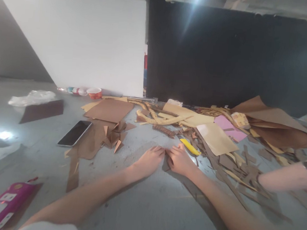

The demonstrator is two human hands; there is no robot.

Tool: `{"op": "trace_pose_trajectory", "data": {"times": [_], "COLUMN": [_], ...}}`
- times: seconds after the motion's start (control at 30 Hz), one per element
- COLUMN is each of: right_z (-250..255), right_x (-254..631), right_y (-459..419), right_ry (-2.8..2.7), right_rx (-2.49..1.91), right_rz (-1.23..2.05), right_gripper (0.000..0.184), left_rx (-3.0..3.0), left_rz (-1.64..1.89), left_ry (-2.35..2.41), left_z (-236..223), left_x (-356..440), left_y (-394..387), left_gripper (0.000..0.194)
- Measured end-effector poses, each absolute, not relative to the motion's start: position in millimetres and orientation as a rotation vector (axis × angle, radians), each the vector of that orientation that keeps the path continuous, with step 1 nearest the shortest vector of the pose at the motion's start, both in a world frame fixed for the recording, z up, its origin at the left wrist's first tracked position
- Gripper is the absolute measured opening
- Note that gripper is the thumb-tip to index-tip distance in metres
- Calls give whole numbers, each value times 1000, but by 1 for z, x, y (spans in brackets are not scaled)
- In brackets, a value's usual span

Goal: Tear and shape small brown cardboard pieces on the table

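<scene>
My left hand point(151, 161) and my right hand point(180, 160) meet low over the middle of the grey table, fingertips almost touching. The fingers of both are curled and pressed together. A small dark edge shows between them, mostly hidden, and I cannot make out what it is. Just right of my right hand lies a slim yellow object point(190, 147). Beyond the hands is a ridged strip of brown material point(163, 131). Several folded brown pointed pieces point(113, 134) lie to the left of my left hand.
A phone point(75, 133) lies at left, near a brown sheet point(109, 110) and a red-and-white cup point(94, 92). A purple packet point(14, 203) is at lower left. Brown scraps point(245, 169) cover the right side, where another person's forearm point(287, 178) reaches in. Boards stand behind.
</scene>
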State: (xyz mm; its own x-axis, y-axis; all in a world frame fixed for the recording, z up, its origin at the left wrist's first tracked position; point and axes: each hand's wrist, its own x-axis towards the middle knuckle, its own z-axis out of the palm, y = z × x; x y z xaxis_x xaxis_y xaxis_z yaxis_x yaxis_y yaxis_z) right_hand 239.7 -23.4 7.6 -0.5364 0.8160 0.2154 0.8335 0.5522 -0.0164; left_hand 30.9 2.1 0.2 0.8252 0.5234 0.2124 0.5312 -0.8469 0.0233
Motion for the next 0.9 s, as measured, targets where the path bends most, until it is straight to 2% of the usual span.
{"op": "trace_pose_trajectory", "data": {"times": [0.2,0.43,0.73,0.9], "right_z": [16,13,7,11], "right_x": [237,235,228,229], "right_y": [-31,-28,-29,-32], "right_ry": [-2678,-2533,-2706,-2755], "right_rx": [-1502,-1512,-1528,-1469], "right_rz": [-133,-206,-165,-184], "right_gripper": [17,27,23,25], "left_rx": [-2999,-3029,-3011,-3093], "left_rz": [-317,-349,-338,-437], "left_ry": [-883,-888,-902,-898], "left_z": [2,3,6,1], "left_x": [31,30,31,27], "left_y": [1,1,-4,2], "left_gripper": [39,40,35,40]}}
